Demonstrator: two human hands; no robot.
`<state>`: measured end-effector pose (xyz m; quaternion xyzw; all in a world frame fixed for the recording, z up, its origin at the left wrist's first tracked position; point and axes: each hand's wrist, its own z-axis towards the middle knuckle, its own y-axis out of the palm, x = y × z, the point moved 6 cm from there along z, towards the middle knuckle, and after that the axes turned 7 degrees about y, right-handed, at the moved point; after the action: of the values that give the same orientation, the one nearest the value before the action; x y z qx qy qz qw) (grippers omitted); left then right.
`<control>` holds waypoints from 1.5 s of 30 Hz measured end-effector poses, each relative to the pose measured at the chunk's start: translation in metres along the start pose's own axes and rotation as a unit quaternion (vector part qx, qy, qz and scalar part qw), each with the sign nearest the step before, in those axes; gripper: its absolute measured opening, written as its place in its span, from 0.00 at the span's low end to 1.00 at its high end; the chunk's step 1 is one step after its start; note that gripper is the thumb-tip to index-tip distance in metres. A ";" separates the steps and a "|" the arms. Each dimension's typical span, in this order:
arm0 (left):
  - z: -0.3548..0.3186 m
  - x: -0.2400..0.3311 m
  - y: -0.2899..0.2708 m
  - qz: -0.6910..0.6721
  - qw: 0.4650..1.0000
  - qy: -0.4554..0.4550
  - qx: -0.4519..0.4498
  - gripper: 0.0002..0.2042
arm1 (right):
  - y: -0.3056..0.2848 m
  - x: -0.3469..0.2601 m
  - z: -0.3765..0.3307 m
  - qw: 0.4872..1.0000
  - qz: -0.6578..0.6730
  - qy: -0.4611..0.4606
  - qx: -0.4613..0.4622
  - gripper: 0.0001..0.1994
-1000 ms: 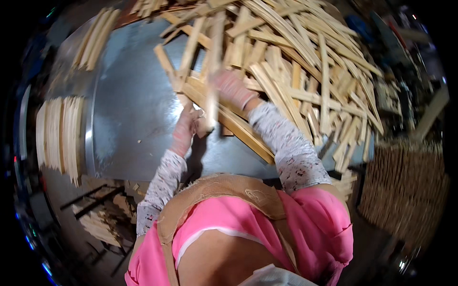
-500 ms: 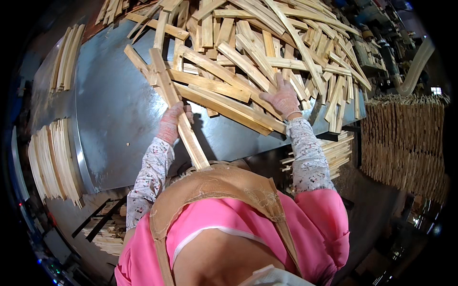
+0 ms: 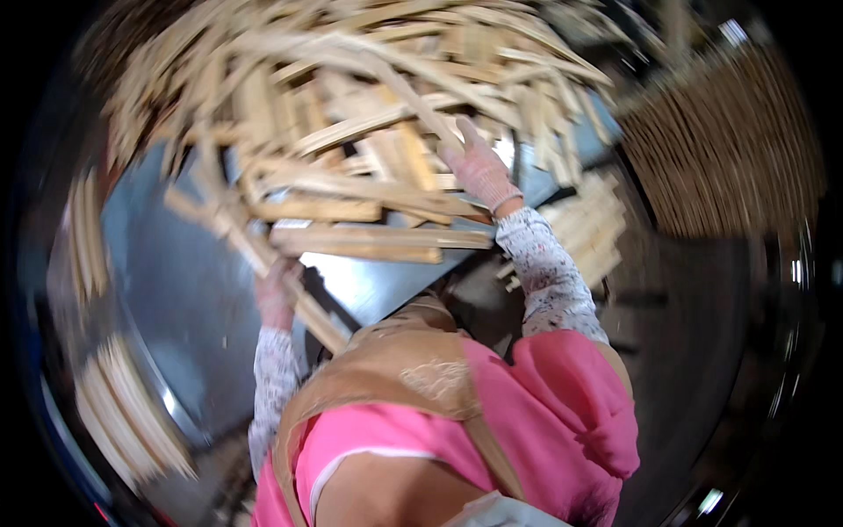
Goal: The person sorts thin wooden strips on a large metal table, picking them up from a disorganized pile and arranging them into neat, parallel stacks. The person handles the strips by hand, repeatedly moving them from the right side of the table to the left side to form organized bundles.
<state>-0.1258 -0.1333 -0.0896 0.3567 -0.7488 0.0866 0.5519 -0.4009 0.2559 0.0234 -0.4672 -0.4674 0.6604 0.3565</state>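
My left hand (image 3: 277, 294), in a pinkish glove, is closed around a long wooden strip (image 3: 318, 323). That strip slants from the table down to my apron, and another piece lies against its far end. My right hand (image 3: 481, 174), also gloved, reaches into a heap of wooden strips (image 3: 320, 209). Its fingers are closed at the near end of a pale wooden strip (image 3: 411, 95), which points away to the upper left. Motion blurs both hands and the far part of the heap.
The heap covers much of a grey metal table (image 3: 171, 281). Neat strip stacks (image 3: 132, 413) line the left edge. A tall stack of thin wood (image 3: 729, 145) stands at the right, and lighter strips (image 3: 584, 228) lie below the table's right edge.
The view has turned, shifting the table and heap. My right hand has moved from resting on the heap to gripping a strip's end. My left hand still holds its strip.
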 end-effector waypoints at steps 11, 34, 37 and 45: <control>0.039 -0.067 -0.030 0.181 0.975 0.029 0.123 0.08 | 0.013 0.417 -0.282 0.686 0.155 0.693 0.161 0.31; 0.027 -0.079 -0.019 0.185 0.972 0.018 0.144 0.15 | 0.021 -0.022 -0.138 0.979 0.099 -0.166 0.058 0.31; 0.014 -0.056 -0.010 0.137 0.982 -0.008 0.131 0.15 | 0.060 -0.080 -0.089 0.991 0.004 -0.132 -0.037 0.36; 0.000 0.011 -0.129 0.081 0.991 0.010 0.109 0.11 | 0.084 -0.180 -0.062 0.976 -0.080 -0.038 -0.196 0.30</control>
<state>-0.0458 -0.2318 -0.1140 0.3523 -0.7559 0.2155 0.5081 -0.2889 0.0839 -0.0133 -0.4636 -0.6372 0.5423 0.2915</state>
